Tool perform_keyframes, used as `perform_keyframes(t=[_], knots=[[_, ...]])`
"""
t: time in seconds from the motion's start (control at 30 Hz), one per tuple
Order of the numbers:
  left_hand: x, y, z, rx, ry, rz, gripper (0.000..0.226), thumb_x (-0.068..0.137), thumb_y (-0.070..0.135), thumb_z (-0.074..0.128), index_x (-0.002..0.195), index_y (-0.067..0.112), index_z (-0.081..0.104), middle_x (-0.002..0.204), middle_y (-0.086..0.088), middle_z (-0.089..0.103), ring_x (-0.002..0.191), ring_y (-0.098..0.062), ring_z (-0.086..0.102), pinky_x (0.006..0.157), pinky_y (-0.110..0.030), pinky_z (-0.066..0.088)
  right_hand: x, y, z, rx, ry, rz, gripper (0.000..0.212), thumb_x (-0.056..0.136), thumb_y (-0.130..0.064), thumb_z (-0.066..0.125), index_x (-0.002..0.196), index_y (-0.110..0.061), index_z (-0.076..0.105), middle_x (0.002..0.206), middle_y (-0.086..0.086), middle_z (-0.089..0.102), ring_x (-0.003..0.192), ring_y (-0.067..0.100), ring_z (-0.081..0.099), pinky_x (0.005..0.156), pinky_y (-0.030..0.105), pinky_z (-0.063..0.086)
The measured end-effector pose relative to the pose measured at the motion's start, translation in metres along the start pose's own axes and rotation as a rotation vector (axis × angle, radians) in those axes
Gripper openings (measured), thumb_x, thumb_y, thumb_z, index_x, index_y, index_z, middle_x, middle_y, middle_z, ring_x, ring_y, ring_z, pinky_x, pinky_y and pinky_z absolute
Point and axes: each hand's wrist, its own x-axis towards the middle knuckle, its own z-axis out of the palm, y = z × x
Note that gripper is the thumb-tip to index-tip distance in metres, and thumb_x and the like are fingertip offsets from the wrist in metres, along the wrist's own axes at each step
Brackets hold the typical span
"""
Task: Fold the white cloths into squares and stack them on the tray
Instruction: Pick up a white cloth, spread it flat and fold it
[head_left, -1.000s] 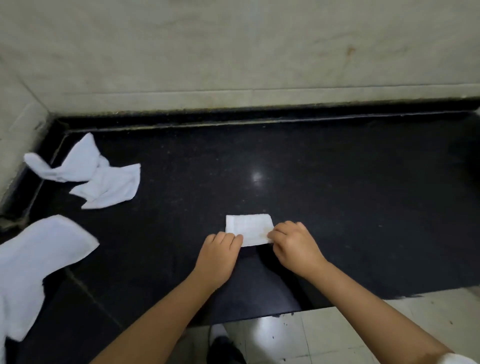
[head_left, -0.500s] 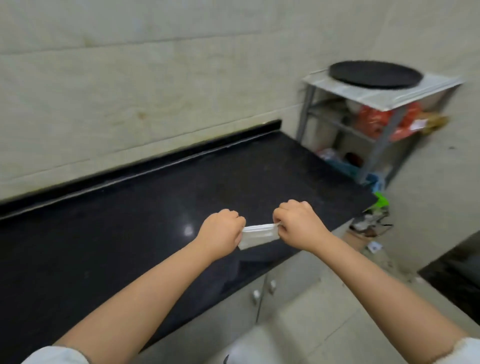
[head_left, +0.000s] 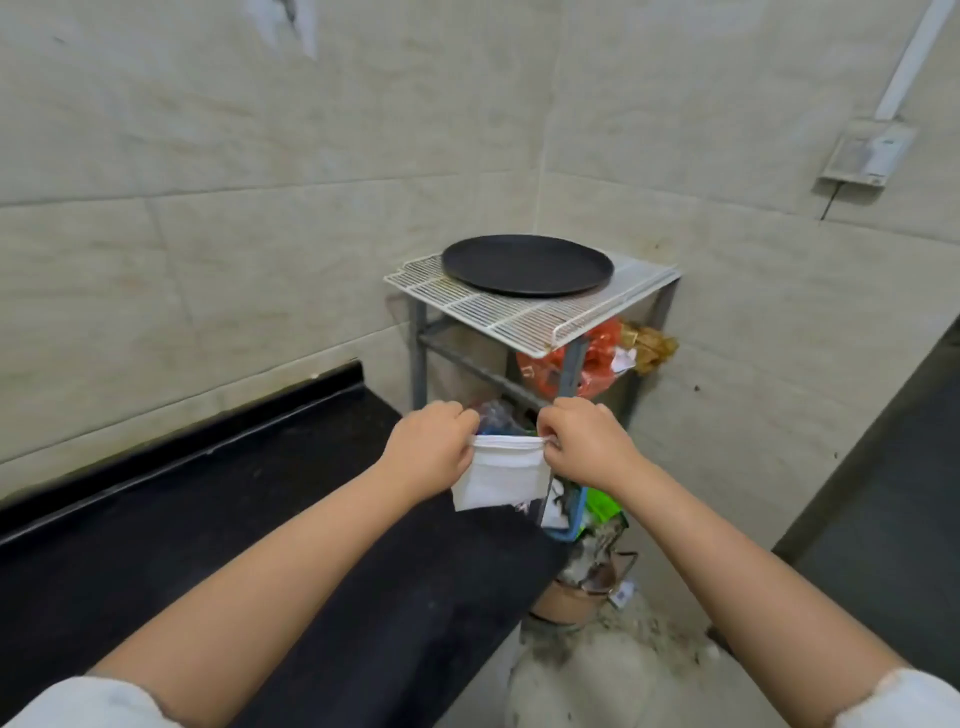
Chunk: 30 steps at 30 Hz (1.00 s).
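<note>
Small white folded cloth, roughly square, layered top edge, hangs in air past black stone worktop end. Left hand and right hand fingers pinching its upper corners. Round black tray beyond, on white wire rack.

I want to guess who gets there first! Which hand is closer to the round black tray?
Right, though only slightly. The right hand pinches the folded white cloth almost straight below the tray; the left hand pinches the other corner, further off to the side.
</note>
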Motion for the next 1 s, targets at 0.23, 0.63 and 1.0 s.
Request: perform_keyframes(t=[0.23,0.63,1.0], knots=[[0.15,-0.018,-0.006,-0.017,0.13,0.011,0.012,0.084,0.015,0.054,0.089,0.004,0.056,0.09,-0.013,0.062,0.086,-0.031,0.058,0.059,-0.032,0.042,0.121,0.096,-0.028,0.095,0.056,-0.06,0.008,0.079,-0.008,0.05,0.082,-0.012,0.056,0.087,0.008,0.055,0.092,0.027,0.053,0.07,0.031,0.035],[0.361,-0.021,-0.039,0.228,0.175,-0.316,0.024,0.092,0.021,0.046,0.112,0.008,0.051,0.114,-0.013,0.055,0.105,-0.032,0.052,0.076,-0.037,0.041,0.319,0.233,-0.07,0.194,0.209,-0.29,0.009,0.079,-0.007,0.051,0.085,-0.011,0.057,0.097,0.014,0.061,0.091,0.031,0.054,0.071,0.033,0.037],[0.496,-0.042,0.0,0.555,0.18,-0.491,0.042,0.045,0.0,0.081,0.081,0.004,0.06,0.078,-0.013,0.061,0.071,-0.029,0.061,0.047,-0.027,0.042,0.488,0.3,-0.013,0.354,0.437,-0.477,0.009,0.062,0.004,0.05,0.067,0.002,0.057,0.068,0.023,0.057,0.059,0.039,0.056,0.051,0.04,0.047]])
